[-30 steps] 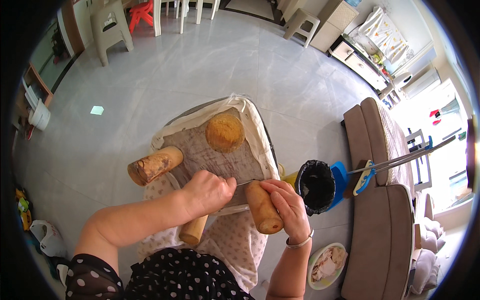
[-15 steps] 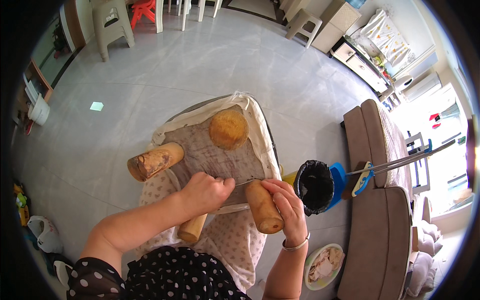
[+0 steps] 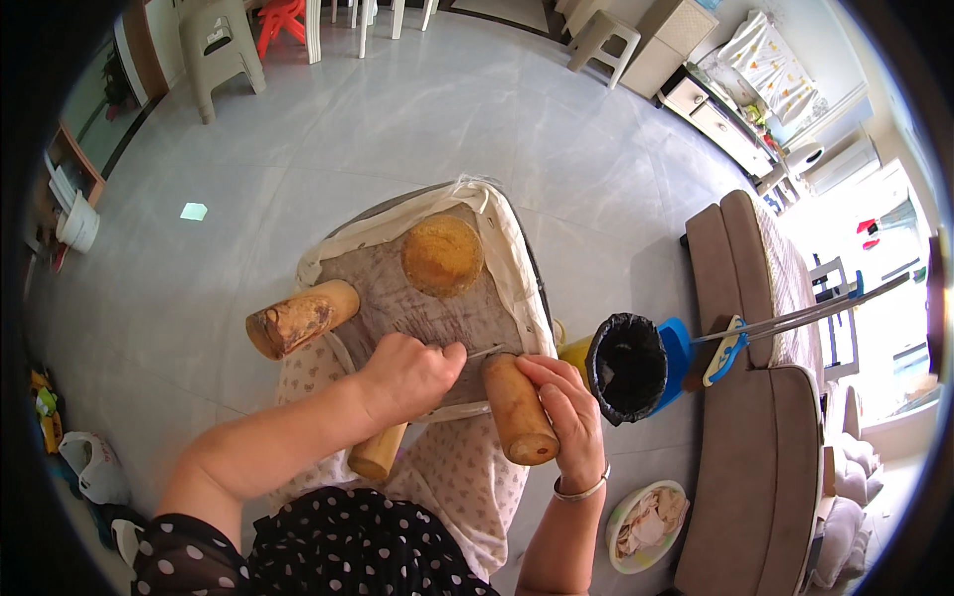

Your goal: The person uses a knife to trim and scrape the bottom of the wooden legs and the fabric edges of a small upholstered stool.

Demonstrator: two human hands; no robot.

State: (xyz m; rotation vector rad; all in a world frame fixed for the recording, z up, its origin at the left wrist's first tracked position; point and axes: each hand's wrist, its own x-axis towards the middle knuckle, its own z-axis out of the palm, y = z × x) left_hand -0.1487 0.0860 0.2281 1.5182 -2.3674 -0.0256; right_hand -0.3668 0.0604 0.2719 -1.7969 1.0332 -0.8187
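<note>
An upturned stool (image 3: 397,308) lies across my lap, its grey underside facing up and pale cloth gathered round its rim. Several thick, round wooden legs stand out from it. My left hand (image 3: 410,375) is closed in a fist round a thin metal tool (image 3: 486,352), whose shaft points right, to the base of the near right leg. The fist hides its handle, so I cannot tell its exact kind. Against that wooden leg (image 3: 521,412) my right hand (image 3: 568,412) is wrapped, with its fingers along the right side. Nearest my left forearm is another wooden leg (image 3: 377,453).
A bin with a black liner (image 3: 627,368) stands right of the stool, beside a blue dustpan (image 3: 676,364). Below it sits a basin of cloth scraps (image 3: 651,526). A brown sofa (image 3: 750,467) runs along the right. Plastic stools (image 3: 221,55) stand at the back.
The stool has shifted slightly left in view. The metal shaft's angle has changed a little, while both hands keep their holds.
</note>
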